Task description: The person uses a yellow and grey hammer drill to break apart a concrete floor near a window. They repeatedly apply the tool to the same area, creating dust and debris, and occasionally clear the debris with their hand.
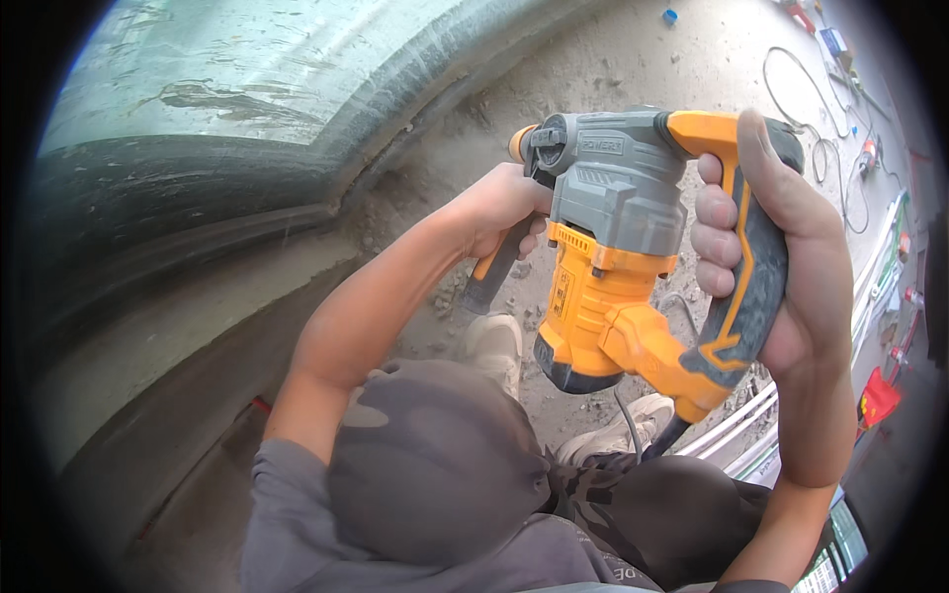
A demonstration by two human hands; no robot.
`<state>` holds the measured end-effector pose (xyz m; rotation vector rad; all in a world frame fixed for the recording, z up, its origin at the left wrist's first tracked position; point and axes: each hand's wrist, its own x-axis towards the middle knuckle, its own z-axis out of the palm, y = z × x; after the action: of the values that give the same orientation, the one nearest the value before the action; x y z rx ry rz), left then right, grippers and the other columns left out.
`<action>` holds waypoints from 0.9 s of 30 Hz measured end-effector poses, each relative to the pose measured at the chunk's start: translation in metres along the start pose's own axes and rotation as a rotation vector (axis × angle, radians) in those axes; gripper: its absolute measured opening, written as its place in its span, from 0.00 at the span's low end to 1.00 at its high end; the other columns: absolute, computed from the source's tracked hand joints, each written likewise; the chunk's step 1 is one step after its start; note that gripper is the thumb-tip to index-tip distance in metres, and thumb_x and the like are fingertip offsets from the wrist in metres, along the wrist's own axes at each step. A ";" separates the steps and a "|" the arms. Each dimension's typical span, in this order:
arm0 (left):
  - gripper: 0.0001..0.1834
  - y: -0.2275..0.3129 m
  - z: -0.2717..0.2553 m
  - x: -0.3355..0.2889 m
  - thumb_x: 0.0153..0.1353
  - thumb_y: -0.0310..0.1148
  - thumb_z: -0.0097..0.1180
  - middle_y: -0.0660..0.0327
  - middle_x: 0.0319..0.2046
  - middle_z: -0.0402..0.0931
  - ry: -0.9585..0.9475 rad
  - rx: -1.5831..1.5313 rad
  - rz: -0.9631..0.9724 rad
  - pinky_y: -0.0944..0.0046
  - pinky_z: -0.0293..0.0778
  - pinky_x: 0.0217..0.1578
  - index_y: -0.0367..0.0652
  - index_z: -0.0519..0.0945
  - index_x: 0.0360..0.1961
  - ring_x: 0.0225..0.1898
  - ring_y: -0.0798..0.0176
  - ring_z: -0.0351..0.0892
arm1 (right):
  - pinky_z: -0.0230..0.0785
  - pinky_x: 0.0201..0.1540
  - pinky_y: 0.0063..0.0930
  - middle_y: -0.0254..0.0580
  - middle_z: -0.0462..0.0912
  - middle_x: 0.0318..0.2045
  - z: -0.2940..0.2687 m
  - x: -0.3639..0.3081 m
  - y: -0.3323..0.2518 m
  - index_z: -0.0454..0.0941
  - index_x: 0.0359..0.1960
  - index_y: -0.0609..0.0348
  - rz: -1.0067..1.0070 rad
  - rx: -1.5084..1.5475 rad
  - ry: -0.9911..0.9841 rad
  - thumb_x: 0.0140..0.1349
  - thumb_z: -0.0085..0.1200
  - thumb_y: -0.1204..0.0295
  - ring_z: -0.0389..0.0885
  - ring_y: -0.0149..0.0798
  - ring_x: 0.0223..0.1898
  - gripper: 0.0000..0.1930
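Observation:
A large orange and grey rotary hammer (618, 208) is held in front of me above the floor, its front end toward the left. My left hand (502, 210) wraps round the black and orange side handle (491, 272) near the tool's front. Round the rear D-shaped handle (761, 262), my right hand (796, 232) is closed, with the thumb laid along its upper part. The motor housing hangs down between my hands. A dark power cord (664, 438) leaves the lower end of the rear handle. Whether a bit sits in the chuck is hidden.
A greenish, smeared glass pane (227, 69) with a dark frame stands to the left. Rubble and dust lie on the concrete floor (583, 74) along its base. White pipes (736, 420), a looped cable (781, 51) and a red item (878, 397) lie at right. My shoes (494, 346) are below the tool.

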<state>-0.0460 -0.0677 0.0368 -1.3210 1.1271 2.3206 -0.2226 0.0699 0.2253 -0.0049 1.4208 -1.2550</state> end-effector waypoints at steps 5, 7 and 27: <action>0.04 -0.003 -0.002 0.009 0.69 0.25 0.59 0.61 0.21 0.72 0.064 0.030 0.048 0.55 0.73 0.17 0.35 0.81 0.36 0.15 0.63 0.73 | 0.74 0.26 0.20 0.31 0.80 0.30 -0.015 0.011 0.008 0.78 0.44 0.56 -0.013 0.027 -0.090 0.77 0.67 0.52 0.79 0.24 0.25 0.20; 0.03 -0.015 0.000 0.023 0.65 0.23 0.60 0.59 0.21 0.73 0.081 0.061 0.125 0.56 0.72 0.16 0.33 0.81 0.37 0.15 0.61 0.73 | 0.75 0.29 0.22 0.32 0.81 0.32 -0.034 0.007 0.026 0.81 0.51 0.59 -0.061 0.014 -0.110 0.78 0.66 0.56 0.79 0.25 0.27 0.18; 0.10 -0.051 0.026 0.005 0.61 0.32 0.63 0.59 0.19 0.75 0.039 0.326 0.079 0.59 0.67 0.18 0.36 0.83 0.28 0.16 0.66 0.72 | 0.78 0.35 0.33 0.41 0.81 0.33 -0.033 -0.092 0.137 0.73 0.57 0.66 -0.035 0.046 0.080 0.71 0.71 0.62 0.81 0.35 0.31 0.25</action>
<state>-0.0379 -0.0155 0.0147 -1.2230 1.5176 2.0539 -0.1314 0.2071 0.1922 0.0526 1.4652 -1.3291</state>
